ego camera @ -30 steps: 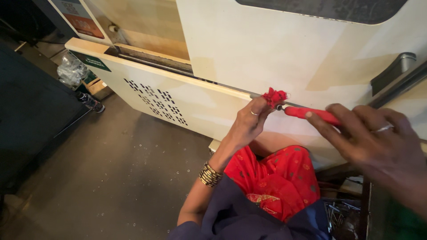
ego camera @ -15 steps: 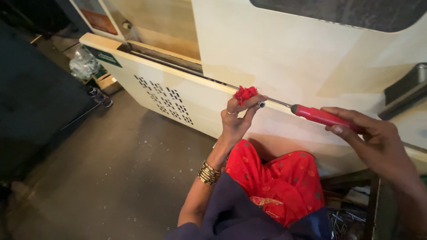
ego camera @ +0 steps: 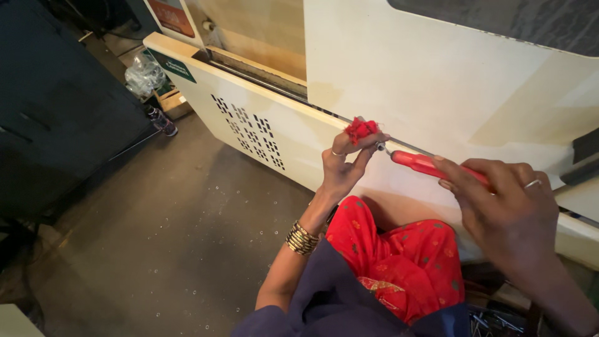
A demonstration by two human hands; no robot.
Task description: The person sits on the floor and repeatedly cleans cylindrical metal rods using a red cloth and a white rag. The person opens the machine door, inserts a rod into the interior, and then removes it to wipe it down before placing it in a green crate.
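My right hand (ego camera: 508,209) grips the red handle of a screwdriver (ego camera: 430,165), whose metal tip points left at the seam of a cream machine panel (ego camera: 449,93). My left hand (ego camera: 343,168), with gold bangles at the wrist, pinches a small red cloth wad (ego camera: 362,129) and steadies the screwdriver tip against the panel. Both hands meet at the horizontal seam between the upper panel and the lower cream cover (ego camera: 249,112) with its slotted vents.
Red patterned fabric (ego camera: 399,256) and a dark blue garment cover my lap below the hands. A grey concrete floor (ego camera: 162,231) lies left. A dark cabinet (ego camera: 56,106) stands at far left, with a plastic bag (ego camera: 143,73) and a bottle (ego camera: 162,120) by the machine's end.
The view has shifted so the hands sit lower and more central. My left hand with the red cloth stays at the screwdriver tip; my right hand has slid along the handle.
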